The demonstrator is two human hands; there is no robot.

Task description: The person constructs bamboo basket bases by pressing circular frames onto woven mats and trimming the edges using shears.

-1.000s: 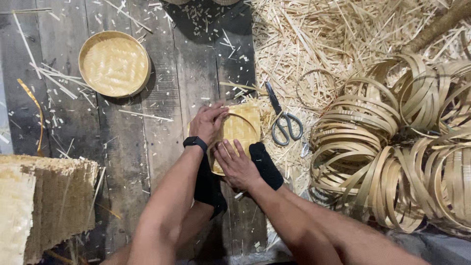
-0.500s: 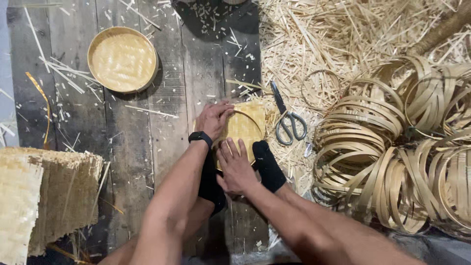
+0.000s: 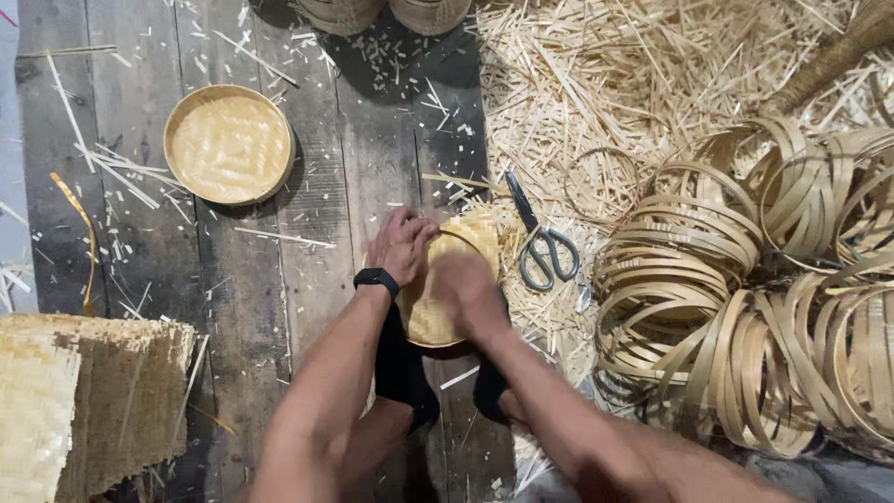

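Dark plank floor [image 3: 307, 214], littered with pale splints and shavings. At its middle, a small woven tray [image 3: 447, 289], half-made, pinned down against the planks between two black-socked feet [image 3: 405, 368], probably to keep it from turning.

Left hand [image 3: 399, 247] spread over the tray's left rim, fingers curled onto the hoop, black watch [image 3: 376, 278] at the wrist. Right hand [image 3: 466, 289] blurred, pressed flat on the tray's weave; grasping or merely pushing, cannot tell.

Just right of the tray, scissors [image 3: 542, 244], blades pointing away, handles near the tray, within easy reach. Farther right of the tray, a big heap of bamboo hoops [image 3: 745, 307], stacked and tangled. Above and right of the tray, a thick drift of straw-like offcuts [image 3: 633, 84].

Up and left of the tray, well apart, a finished round tray [image 3: 228, 144] lying open. Down and left of the tray, a stack of woven mats [image 3: 84, 401]. Beyond the tray, at the top edge, two basket bottoms [image 3: 386, 11], partly cut off. Nothing between the hands and the tray; loose splints crowd its right side.
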